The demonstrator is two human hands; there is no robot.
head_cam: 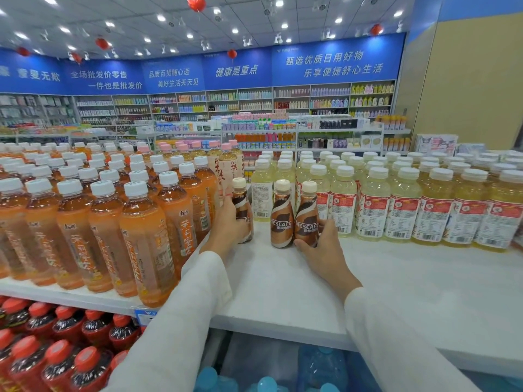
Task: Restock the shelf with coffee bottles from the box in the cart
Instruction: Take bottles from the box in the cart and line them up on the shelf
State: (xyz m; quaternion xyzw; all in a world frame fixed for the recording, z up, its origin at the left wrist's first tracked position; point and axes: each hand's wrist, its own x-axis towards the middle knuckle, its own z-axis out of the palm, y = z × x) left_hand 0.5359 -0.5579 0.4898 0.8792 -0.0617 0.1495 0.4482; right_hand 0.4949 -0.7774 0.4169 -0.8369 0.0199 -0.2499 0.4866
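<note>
Coffee bottles (294, 216) — both hands (322, 250) gripping | shelf (396, 278) front bare

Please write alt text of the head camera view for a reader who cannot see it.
Two hands set coffee bottles on a white shelf: the left hand grips one bottle, the right hand grips another, a third standing between. Orange tea bottles stand left, pale yellow drinks right.

I see three coffee bottles (283, 215) upright on shelf (283, 278) gap, tea bottles (113, 222) left, pale drink bottles (396, 205) right and behind, red-capped bottles (56, 349) on tier below left
</note>
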